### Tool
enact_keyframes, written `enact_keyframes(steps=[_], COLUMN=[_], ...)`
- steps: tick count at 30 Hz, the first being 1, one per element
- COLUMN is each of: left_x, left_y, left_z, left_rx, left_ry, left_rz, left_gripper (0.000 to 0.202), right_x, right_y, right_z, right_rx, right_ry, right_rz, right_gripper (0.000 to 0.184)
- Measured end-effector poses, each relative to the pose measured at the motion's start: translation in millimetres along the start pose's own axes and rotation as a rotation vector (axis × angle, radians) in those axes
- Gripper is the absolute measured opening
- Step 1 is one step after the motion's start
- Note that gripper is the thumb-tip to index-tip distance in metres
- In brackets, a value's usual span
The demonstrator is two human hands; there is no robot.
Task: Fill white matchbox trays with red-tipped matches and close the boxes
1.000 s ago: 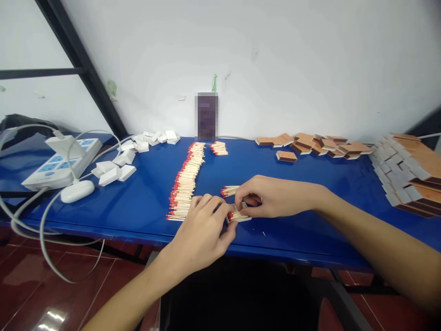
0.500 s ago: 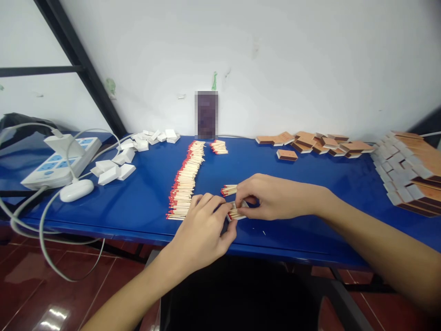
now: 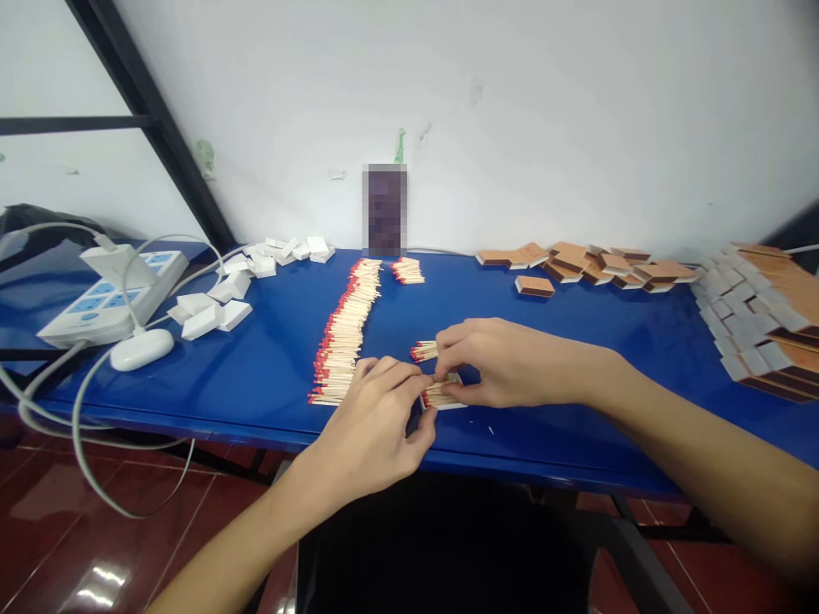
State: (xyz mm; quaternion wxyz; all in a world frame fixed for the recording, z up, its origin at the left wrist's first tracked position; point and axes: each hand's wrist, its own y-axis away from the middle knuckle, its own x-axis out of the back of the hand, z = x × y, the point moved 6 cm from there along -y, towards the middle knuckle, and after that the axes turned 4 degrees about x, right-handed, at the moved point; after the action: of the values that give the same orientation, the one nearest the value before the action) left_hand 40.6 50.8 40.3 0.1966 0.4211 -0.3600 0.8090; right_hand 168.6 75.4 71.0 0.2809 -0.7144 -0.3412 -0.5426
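Note:
Near the front edge of the blue table [image 3: 269,375] my left hand [image 3: 374,431] and my right hand [image 3: 505,362] meet over a small white matchbox tray [image 3: 441,398] filled with red-tipped matches. Both hands pinch the tray, the left at its left end, the right from above and the right. Just behind my right fingers lies a small bunch of matches [image 3: 423,350]. A long row of matches [image 3: 345,333] runs from my left hand toward the wall, and another small bunch [image 3: 407,270] lies at its far end.
Empty white trays [image 3: 211,314] lie at the left and back left [image 3: 287,251]. Brown matchbox sleeves [image 3: 589,266] are heaped at the back right, stacked boxes [image 3: 761,315] at the far right. A power strip [image 3: 106,294], a white adapter [image 3: 142,349] and cables occupy the left end.
My hands have stayed on the tray, with only small finger shifts; my right fingers have closed in a little over the matches. The view has tilted slightly.

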Motion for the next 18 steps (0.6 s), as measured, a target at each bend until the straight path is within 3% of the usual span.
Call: enact_keyframes(steps=[9, 18], left_x=[-1.1, -1.5], left_y=[1.9, 0.6], left_z=[1.7, 1.6], left_rx=[-0.004, 0.000], left_ry=[-0.058, -0.049], left_rz=[-0.013, -0.032], left_gripper=[0.014, 0.014], right_x=[0.2, 8.9], right_y=[0.6, 5.3], right_z=[-5.0, -0.5], right_rx=[-0.017, -0.035], right_ry=[-0.034, -0.066], right_rz=[-0.067, -0.051], right_gripper=[0.036, 0.023])
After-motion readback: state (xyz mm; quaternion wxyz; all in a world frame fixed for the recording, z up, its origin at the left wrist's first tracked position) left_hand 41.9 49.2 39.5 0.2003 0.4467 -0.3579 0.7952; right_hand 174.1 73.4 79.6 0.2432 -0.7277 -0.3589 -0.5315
